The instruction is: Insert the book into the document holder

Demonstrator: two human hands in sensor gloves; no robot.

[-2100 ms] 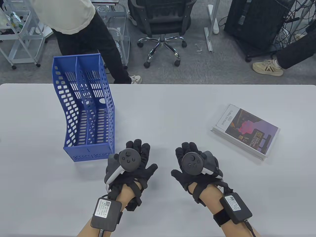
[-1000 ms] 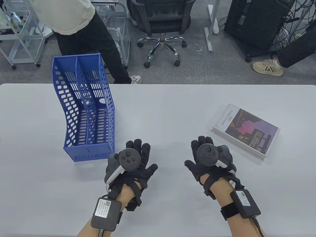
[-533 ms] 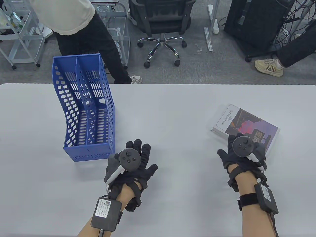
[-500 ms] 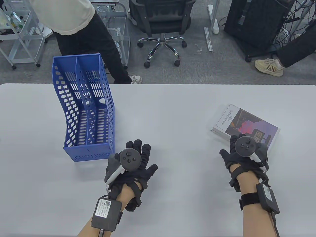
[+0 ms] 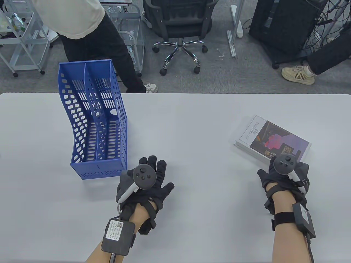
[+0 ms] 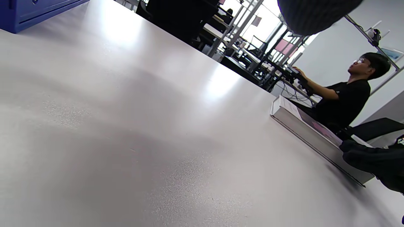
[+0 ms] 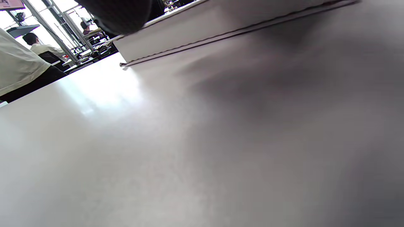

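The book (image 5: 271,139) lies flat on the white table (image 5: 192,128) at the right, with a dark purple cover and a white spine strip. The blue two-slot document holder (image 5: 93,120) stands at the left, both slots empty. My right hand (image 5: 285,171) is at the book's near right corner. Its fingers lie on the cover, as the left wrist view shows (image 6: 363,151), and its thumb is spread to the left. The right wrist view shows the book's page edge (image 7: 221,28) close up. My left hand (image 5: 149,175) rests flat on the table, fingers spread, just right of the holder's front.
The table's far edge borders a walkway where a person stands behind the holder (image 5: 90,33). An office chair (image 5: 178,24) is behind the middle. The holder's base corner shows in the left wrist view (image 6: 28,12).
My right hand has moved from the middle of the table rightward onto the book's near corner. The left hand, book and holder have stayed put.
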